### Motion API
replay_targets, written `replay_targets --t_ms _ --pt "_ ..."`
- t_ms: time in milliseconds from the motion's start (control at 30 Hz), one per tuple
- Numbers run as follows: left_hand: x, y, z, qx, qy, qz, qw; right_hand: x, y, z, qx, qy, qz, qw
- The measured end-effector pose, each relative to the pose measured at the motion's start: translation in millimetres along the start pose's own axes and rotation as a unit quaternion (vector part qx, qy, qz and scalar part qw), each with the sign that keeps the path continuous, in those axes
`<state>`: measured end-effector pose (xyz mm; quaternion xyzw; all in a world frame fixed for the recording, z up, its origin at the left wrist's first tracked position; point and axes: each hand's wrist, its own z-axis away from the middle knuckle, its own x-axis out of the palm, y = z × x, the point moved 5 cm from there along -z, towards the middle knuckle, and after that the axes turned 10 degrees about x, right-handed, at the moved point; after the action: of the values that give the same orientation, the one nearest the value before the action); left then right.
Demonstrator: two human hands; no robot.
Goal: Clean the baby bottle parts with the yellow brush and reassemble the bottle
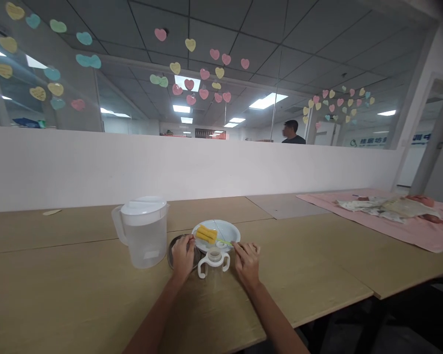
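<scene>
My right hand (248, 260) pinches the thin green handle of a brush with a yellow sponge head (206, 234). The sponge head is over a white plate (234, 232), with its handle pointing right. At the sponge's left end, my left hand (183, 253) has its fingertips pressed together; whether they grip the sponge or something small is hidden. Between my hands stands a clear bottle with a white two-handled collar (214, 259), its mouth uncovered. A small white ring-like piece (221, 244) lies on the plate. Under my left hand is a round metal dish (174, 243), partly covered.
A clear lidded pitcher (146, 238) stands left of the metal dish. On the right, a pink cloth (402, 236) carries a doll-like figure in pale clothing (391, 206). The table's front edge runs at lower right. Behind a glass partition is a person (294, 135).
</scene>
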<state>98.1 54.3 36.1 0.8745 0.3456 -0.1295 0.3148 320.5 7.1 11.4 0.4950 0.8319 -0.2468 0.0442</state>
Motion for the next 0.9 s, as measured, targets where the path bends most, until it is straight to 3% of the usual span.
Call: replay_targets --t_ms 367,567,900 --pt "2.4 12 4 0.045 -0.039 0.008 0.998 -2 7 0 0.021 -0.001 0.009 1.0" --pt "0.7 9 3 -0.008 -0.028 0.094 0.995 -4 12 -1 0.053 0.002 0.007 0.999" --pt "6.3 -4 2 -0.08 0.013 0.165 0.983 -4 9 -2 0.045 -0.009 -0.006 0.999"
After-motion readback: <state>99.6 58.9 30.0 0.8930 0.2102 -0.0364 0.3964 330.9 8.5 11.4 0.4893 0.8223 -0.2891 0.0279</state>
